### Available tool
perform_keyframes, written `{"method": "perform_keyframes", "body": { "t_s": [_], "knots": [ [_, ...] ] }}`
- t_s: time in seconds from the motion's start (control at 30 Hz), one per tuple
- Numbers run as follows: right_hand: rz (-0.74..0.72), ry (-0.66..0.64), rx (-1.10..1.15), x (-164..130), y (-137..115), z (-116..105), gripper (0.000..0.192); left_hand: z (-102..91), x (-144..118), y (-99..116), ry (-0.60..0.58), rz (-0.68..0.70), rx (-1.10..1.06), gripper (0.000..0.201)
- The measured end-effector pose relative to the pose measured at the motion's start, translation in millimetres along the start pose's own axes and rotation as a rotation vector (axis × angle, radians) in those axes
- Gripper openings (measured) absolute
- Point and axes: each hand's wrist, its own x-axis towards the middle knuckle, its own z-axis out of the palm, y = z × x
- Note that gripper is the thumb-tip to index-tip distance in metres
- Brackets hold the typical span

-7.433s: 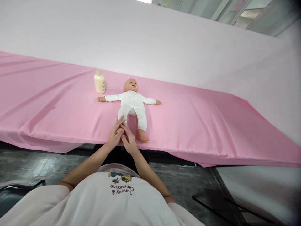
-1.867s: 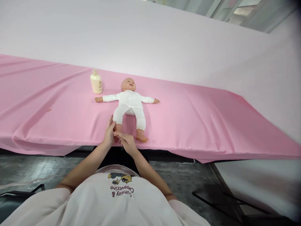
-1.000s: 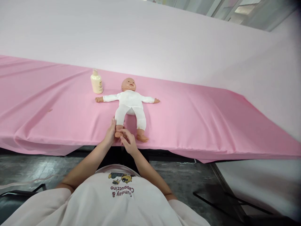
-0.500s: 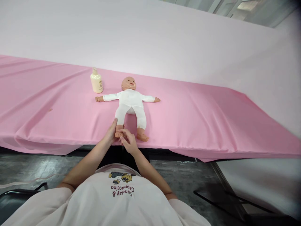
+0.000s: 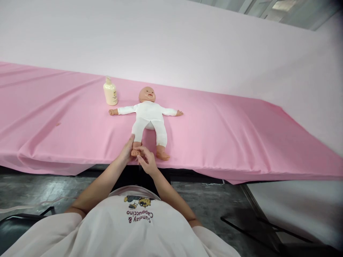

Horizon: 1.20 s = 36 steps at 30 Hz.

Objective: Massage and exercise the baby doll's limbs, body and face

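Note:
A baby doll [image 5: 149, 111] in a white suit lies on its back on the pink cloth, arms spread and head away from me. My left hand [image 5: 127, 150] is wrapped around the outer side of the doll's left-hand lower leg and foot, its thumb along the ankle; some of its fingers are hidden under the leg. My right hand [image 5: 147, 160] closes on the same foot from the other side, fingers over its top and thumb near the toes. The doll's other foot [image 5: 162, 153] rests on the cloth just right of my right hand.
A cream pump bottle [image 5: 110, 92] stands upright beyond the doll's outstretched left-hand arm. The pink cloth [image 5: 214, 135] has folds and hangs over the table's front edge. A white wall [image 5: 171, 43] rises behind. A black chair [image 5: 18, 228] is at the lower left.

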Motion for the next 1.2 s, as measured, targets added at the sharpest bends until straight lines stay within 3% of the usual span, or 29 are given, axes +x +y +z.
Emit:
{"method": "perform_keyframes", "body": {
  "t_s": [0.23, 0.63, 0.97, 1.07, 1.2],
  "knots": [
    [-0.005, -0.007, -0.011, 0.2, -1.0, 0.1, 0.033, 9.3, -7.5, 3.1, 0.061, 0.017, -0.012, 0.054],
    [0.005, -0.001, -0.017, 0.1, -4.0, -1.1, 0.032, 6.5, -4.8, 3.8, -0.005, -0.008, -0.047, 0.047],
    [0.004, 0.02, -0.043, -1.9, -0.6, -0.6, 0.034, 7.2, -3.0, 3.0, 0.046, 0.004, -0.033, 0.043],
    [-0.021, 0.044, -0.068, -2.0, 0.1, 0.4, 0.035, 5.2, -2.2, -1.1, 0.043, 0.123, 0.012, 0.036],
    [-0.07, 0.088, -0.059, -1.6, -1.5, 2.4, 0.033, 1.8, 0.6, -6.7, 0.062, 0.427, 0.023, 0.028]
  ]
}}
